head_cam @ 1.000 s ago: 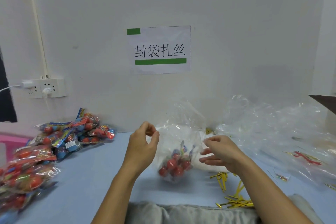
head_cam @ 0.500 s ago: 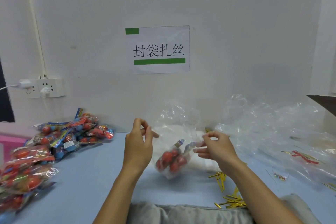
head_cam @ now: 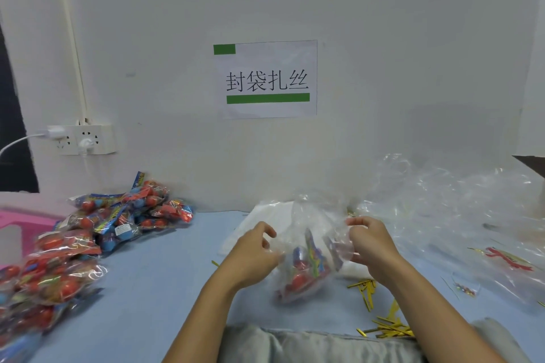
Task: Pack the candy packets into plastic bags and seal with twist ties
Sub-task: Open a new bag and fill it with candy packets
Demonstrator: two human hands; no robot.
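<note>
Reading "封袋扎丝": wall sign (head_cam: 267,79) above hands.

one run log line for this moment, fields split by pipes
step: gathering bag mouth | left hand: grips plastic bag | right hand: grips bag | contents: candy packet | twist ties: untouched

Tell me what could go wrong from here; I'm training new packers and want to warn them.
The plastic bag is held only by its loose sides, left hand and right hand apart, so its mouth may gape and the candy packet could tip out. No tie is in hand yet; reaching for the gold twist ties may mean letting one side go.
</note>
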